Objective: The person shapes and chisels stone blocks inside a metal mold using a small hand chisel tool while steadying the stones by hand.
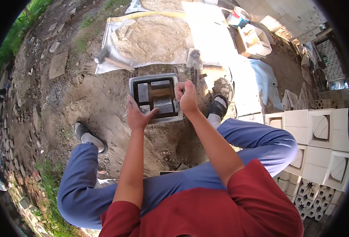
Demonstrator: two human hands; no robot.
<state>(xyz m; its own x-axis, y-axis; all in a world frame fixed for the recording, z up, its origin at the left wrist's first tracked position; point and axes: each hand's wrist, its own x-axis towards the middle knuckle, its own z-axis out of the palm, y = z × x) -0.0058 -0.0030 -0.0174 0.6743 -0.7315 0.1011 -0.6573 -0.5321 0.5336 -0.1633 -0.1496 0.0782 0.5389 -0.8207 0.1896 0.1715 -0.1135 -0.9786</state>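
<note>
On the dirt ground between my feet lies a grey rectangular block mould [152, 77]. Inside its frame are several dark grey core pieces, among them a larger square one [163, 104], with brown gaps between them. My left hand [138, 115] grips the mould's near left corner, fingers along the outer wall and thumb across the near rim. At the right wall my right hand [187, 98] is closed in a fist, thumb on top. Whatever is inside that fist is hidden.
A mallet [113, 61] lies at the edge of a white sheet bearing a sandy heap [152, 37]. A trowel [194, 61] rests beyond the mould. A bucket [238, 17] and a pale box [254, 41] stand back right. Patterned blocks [316, 144] are stacked at the right.
</note>
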